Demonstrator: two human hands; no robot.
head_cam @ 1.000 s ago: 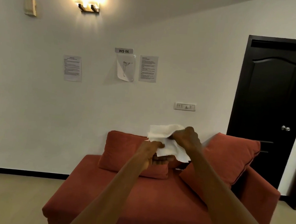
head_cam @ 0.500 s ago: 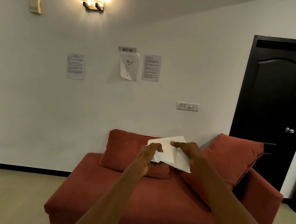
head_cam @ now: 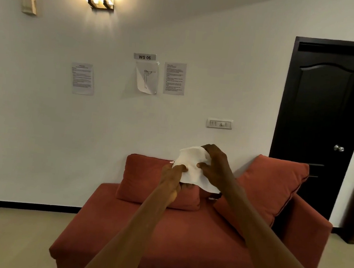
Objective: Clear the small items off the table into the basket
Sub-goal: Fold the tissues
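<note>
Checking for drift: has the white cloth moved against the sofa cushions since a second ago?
Cannot tell: the camera shifts too. The cloth, held by both hands, stays before the gap between the cushions.

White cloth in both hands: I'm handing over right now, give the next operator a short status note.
Left hand: pinches the lower left edge of the white cloth.
Right hand: grips the cloth's upper right side.
The cloth is held up in the air, in front of the red sofa.
Table and basket: not in view.
Done: cannot tell from this view.
Left: find the basket and drop the cloth in it.
</note>
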